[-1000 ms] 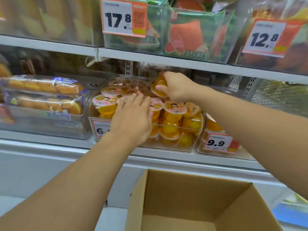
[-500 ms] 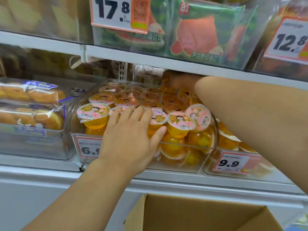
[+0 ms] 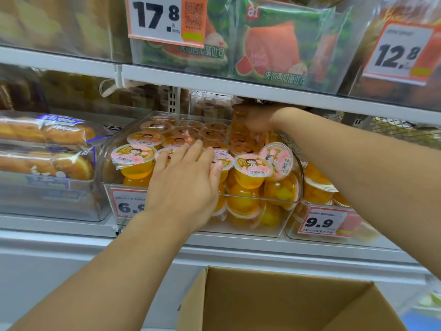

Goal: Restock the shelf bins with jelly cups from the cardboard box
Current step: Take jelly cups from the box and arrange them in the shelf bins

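Note:
A clear shelf bin (image 3: 301, 174) is piled with orange jelly cups (image 3: 253, 170) that have pink printed lids. My left hand (image 3: 183, 185) lies flat with straight fingers on the front cups, just behind the bin's front wall. At the back right of the bin, under the upper shelf, my right hand (image 3: 254, 118) curls its fingers over an orange jelly cup (image 3: 238, 126); the dim light hides the grip's detail. The open cardboard box (image 3: 262, 304) sits below the shelf, and the part of its inside that shows is bare.
The upper shelf edge (image 3: 238, 89) hangs low over the bin's back. Wrapped bread packs (image 3: 47, 149) fill the bin to the left. On the right, a bin with a 9.9 tag (image 3: 322, 222) holds other orange cups. A 6.9 tag (image 3: 126, 206) marks the jelly bin.
My right hand has carried its orange cup from above the pile's middle to the bin's back right. The left hand stayed flat on the front cups. The view has moved closer.

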